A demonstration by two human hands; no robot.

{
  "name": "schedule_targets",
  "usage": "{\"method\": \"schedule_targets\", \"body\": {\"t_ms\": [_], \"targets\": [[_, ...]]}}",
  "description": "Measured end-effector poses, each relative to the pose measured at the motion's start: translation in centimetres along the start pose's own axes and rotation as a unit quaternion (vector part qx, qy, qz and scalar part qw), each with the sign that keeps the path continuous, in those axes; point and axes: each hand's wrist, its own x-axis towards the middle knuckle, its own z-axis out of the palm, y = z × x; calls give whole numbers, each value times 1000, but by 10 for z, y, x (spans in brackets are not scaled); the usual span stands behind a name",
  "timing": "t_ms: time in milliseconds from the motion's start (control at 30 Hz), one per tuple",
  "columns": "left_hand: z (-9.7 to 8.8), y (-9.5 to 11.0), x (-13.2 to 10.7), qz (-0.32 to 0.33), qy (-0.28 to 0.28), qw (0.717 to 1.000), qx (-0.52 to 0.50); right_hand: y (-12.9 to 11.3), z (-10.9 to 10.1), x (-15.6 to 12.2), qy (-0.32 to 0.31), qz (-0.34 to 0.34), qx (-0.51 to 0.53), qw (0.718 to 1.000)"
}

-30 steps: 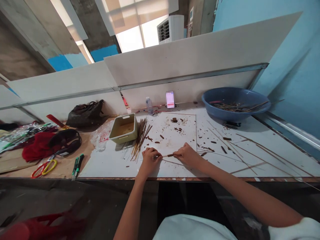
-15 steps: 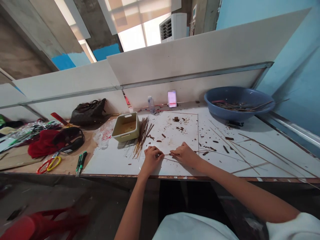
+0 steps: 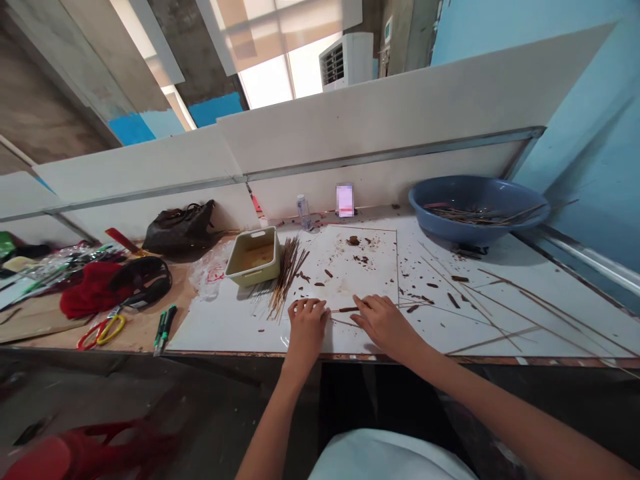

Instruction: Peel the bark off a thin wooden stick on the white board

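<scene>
In front of me a thin stick (image 3: 346,309) lies level, low over a white board (image 3: 320,233), with a dark brown, paste-like coating on its middle part. My left hand (image 3: 307,321) is at the stick's left end, fingers curled and closed on it. At the coated part's right end is my right hand (image 3: 383,321), its thumb and fingers apart, fingertips touching or just beside the stick. Brown crumbs and a small brown lump (image 3: 353,241) lie on the board beyond both hands. A bundle of thin brown sticks (image 3: 291,270) rests left of the board.
Left of the bundle stands a pale green basket (image 3: 253,279). A blue basin (image 3: 475,230) holding sticks is at the back right, with long loose sticks (image 3: 555,303) before it. A phone (image 3: 345,201) and a bottle (image 3: 303,213) stand behind; scissors (image 3: 103,330) and cutters (image 3: 164,330) lie left.
My right hand has loosened from its pinch, fingers now spread, uncovering more of the brown coating. My left hand has shifted only slightly, still at the stick's left end.
</scene>
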Motion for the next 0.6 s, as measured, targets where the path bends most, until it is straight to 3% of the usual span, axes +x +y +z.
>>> {"method": "schedule_targets", "body": {"t_ms": [100, 167, 267, 400, 600], "targets": [[11, 36, -18, 66, -3, 997, 39, 0, 4, -29, 24, 23, -7, 999], [22, 58, -20, 106, -48, 991, 64, 3, 9, -32, -13, 23, -3, 1000], [38, 79, -5, 93, -119, 985, 79, 11, 14, -16, -93, 35, 15, 995], [48, 84, 8, 33, -144, 986, 77, 19, 17, -6, -120, 55, 29, 991], [46, 82, -23, 27, -108, 988, 104, 13, 26, -41, -76, 24, 28, 996]]}}
